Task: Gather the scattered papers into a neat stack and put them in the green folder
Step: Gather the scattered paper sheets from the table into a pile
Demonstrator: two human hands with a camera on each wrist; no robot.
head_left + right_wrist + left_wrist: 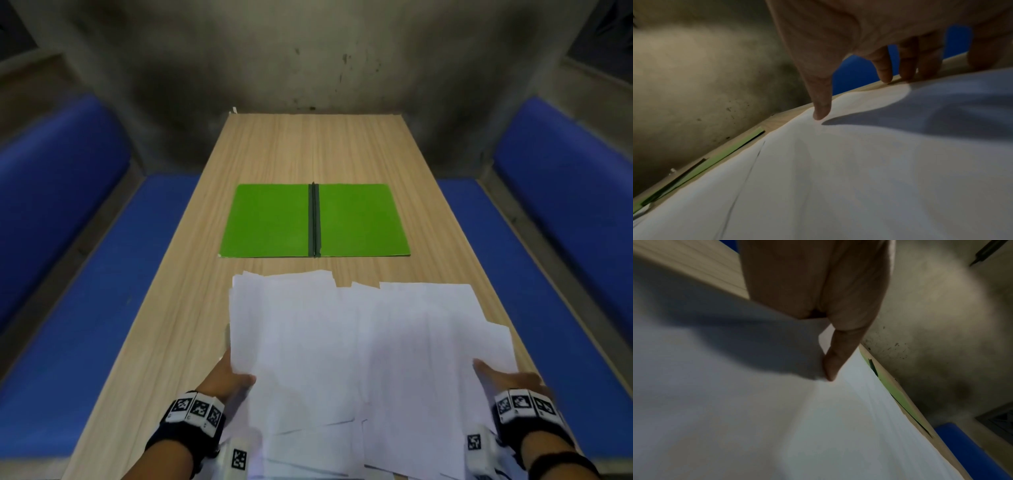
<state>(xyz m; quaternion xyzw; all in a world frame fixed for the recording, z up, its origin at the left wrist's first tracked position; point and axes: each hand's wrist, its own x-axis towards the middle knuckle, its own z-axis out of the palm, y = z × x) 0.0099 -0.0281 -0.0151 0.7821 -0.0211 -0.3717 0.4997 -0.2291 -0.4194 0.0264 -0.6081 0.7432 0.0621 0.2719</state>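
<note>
Matt white papers (359, 342), wood-grain table (274, 150), seemingly matt card green folder (270, 222)

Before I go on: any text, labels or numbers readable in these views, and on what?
No readable words or numbers anywhere.
Papers: blank white, no print shows in any view.
Green folder: plain covers, dark spine, no label.
Wristbands on the left hand and right hand: black-and-white square marker codes only, no letters.
Table: bare wood grain.
</note>
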